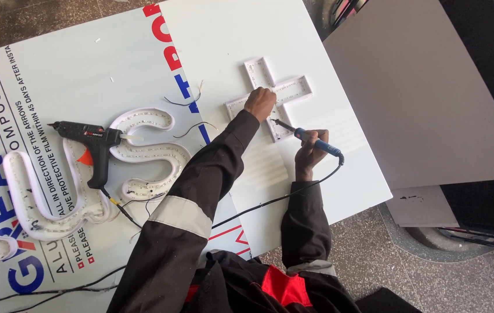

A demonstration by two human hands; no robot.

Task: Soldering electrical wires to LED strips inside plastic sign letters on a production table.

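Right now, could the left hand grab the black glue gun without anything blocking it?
Probably yes. The left hand rests on the white cross-shaped letter, and the black glue gun lies uncovered on the white panel to its left, nothing between them but thin loose wires.

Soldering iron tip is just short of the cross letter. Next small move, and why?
Probably ease the soldering iron tip a little further up-left into the cross-shaped channel letter, toward the left hand. The right hand holds the iron with its tip at the cross's lower arm, while the left hand presses on the centre, seemingly pinning something there; what exactly is too small to tell.
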